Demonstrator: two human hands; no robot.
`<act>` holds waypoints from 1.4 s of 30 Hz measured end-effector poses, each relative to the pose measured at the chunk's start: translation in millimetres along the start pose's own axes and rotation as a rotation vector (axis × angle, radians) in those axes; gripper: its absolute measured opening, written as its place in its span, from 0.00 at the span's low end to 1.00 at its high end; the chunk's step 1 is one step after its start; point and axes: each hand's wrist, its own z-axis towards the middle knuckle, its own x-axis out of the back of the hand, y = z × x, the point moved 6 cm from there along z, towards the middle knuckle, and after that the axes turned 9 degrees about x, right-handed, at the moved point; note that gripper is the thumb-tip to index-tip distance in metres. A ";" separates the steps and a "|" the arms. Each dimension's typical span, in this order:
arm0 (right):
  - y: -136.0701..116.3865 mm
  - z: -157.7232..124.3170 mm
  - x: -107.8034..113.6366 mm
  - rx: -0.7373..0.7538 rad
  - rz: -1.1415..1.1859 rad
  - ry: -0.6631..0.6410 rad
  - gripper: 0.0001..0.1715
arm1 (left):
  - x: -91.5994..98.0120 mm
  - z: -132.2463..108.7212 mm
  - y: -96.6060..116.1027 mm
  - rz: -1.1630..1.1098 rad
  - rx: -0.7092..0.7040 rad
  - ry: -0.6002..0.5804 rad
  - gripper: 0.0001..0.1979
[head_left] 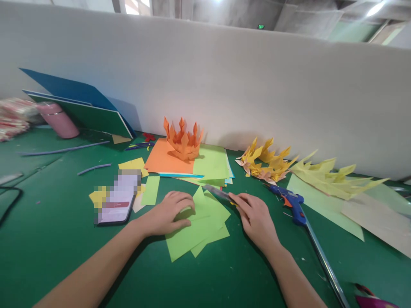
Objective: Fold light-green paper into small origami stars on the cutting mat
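Note:
Several light green paper sheets (195,233) lie overlapping on the green tabletop in front of me. My left hand (171,214) rests at their left edge, the thumb apart from loosely curved fingers, touching the paper without a visible pinch. In my right hand (253,216) is a utility knife (218,192), its grey blade pointing left over the upper edge of the sheets. Most of the knife's handle is hidden by my closed fingers; a bit of yellow shows beneath them.
Behind the sheets stands an orange paper crown (184,147) on stacked paper. A yellow paper crown (269,162) and a pale green crown strip (334,175) lie right. Nearer are a blue glue gun (290,203) with a long glue stick, and a phone (120,199) at left.

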 end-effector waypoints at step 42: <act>-16.1 -4.8 -0.8 0.233 0.214 -0.185 0.19 | -7.5 7.7 -14.8 -0.087 -0.018 -0.019 0.16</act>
